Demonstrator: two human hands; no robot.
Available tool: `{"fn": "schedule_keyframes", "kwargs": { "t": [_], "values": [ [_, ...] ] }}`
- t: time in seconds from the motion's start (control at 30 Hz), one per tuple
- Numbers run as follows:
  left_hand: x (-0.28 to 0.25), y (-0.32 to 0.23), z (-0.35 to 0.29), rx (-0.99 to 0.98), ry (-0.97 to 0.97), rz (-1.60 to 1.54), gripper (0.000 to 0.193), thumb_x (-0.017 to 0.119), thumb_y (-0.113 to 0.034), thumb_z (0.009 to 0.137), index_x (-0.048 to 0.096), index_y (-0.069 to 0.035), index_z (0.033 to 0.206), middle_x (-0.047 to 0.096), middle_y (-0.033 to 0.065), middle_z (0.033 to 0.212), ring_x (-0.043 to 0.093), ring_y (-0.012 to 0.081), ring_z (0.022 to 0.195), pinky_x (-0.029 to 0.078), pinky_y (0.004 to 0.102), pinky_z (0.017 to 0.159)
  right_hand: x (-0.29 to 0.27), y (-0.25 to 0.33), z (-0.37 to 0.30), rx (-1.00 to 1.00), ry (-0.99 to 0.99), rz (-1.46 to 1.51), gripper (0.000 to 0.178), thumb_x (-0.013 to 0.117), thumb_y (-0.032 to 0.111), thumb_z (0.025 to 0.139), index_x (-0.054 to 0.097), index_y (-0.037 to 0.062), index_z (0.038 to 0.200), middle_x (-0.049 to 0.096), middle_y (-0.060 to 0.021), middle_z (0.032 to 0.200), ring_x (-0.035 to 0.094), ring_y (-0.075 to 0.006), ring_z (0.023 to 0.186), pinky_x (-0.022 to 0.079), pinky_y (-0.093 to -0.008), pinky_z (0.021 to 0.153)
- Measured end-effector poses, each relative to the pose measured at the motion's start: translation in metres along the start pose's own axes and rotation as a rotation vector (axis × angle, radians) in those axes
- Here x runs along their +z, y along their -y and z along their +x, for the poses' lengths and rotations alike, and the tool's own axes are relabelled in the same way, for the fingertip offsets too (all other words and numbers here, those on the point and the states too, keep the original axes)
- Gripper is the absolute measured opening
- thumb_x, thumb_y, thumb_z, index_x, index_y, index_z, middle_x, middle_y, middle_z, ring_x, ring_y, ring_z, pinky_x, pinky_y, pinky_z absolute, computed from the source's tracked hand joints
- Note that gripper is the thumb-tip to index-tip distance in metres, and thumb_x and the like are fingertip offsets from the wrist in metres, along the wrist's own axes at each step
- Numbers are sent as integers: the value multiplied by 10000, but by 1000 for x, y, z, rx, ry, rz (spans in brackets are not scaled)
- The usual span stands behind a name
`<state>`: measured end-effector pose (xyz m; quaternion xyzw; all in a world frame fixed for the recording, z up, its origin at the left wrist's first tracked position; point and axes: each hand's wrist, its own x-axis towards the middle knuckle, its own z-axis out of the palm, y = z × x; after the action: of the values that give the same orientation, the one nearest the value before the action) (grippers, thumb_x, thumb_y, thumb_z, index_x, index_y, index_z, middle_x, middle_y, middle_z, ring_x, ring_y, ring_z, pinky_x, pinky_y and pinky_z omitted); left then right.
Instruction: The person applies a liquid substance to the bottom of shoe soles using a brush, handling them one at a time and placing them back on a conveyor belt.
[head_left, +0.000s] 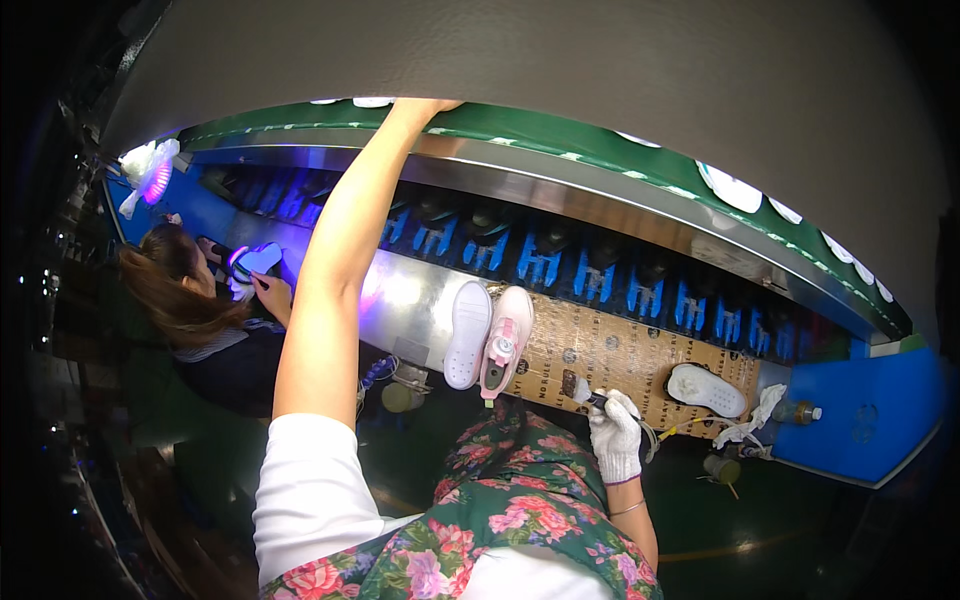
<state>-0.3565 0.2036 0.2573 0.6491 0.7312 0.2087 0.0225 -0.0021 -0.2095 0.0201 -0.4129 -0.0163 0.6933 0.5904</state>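
Observation:
My bare left hand [428,106] is stretched far forward to the green conveyor belt [560,152]; the grey panel above hides its fingers, so I cannot tell what they touch. In a white knitted glove, my right hand [615,435] is closed around the dark handle of a brush [584,392] with pale bristles, its head over the cardboard [610,350]. A pink shoe [507,335] with a round dial lies at the cardboard's left end, beside a pale lavender shoe sole [467,335]. To the right of the brush is a white sole [707,390].
White pieces [730,187] ride on the belt. Blue brackets [538,262] line up beneath it. At left, a person [190,290] handles a shoe under purple light. A bottle [798,412] and crumpled white cloth [755,415] lie at the right end; a cup [720,467] hangs below.

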Motion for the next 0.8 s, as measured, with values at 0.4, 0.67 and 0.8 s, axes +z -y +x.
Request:
{"fn": "schedule_keyframes", "kwargs": {
  "t": [0.4, 0.67, 0.8],
  "values": [
    [9, 17, 6, -8, -40, -186, 211, 606, -107, 946, 635, 6, 1121, 694, 152, 1108, 693, 269, 999, 590, 404, 892, -29, 6, -14, -124, -142, 19, 212, 685, 15, 883, 677, -17, 1092, 714, -164, 1069, 649, -216, 798, 511, -285, 659],
    [35, -26, -25, 72, -55, -1109, 187, 598, -67, 942, 608, 9, 1112, 674, 143, 1131, 679, 254, 1024, 582, 400, 903, -2, 13, 7, -72, -117, -7, 217, 685, 30, 914, 671, -13, 1126, 716, -155, 1087, 639, -188, 827, 505, -273, 668],
    [41, -10, -55, 128, -131, -1345, 177, 594, -47, 940, 595, 10, 1108, 665, 138, 1142, 672, 247, 1037, 578, 398, 909, 27, 21, 19, -48, -90, 31, 197, 682, 35, 922, 669, -5, 1114, 714, -141, 1085, 638, -170, 833, 502, -262, 668]
  ]
}}
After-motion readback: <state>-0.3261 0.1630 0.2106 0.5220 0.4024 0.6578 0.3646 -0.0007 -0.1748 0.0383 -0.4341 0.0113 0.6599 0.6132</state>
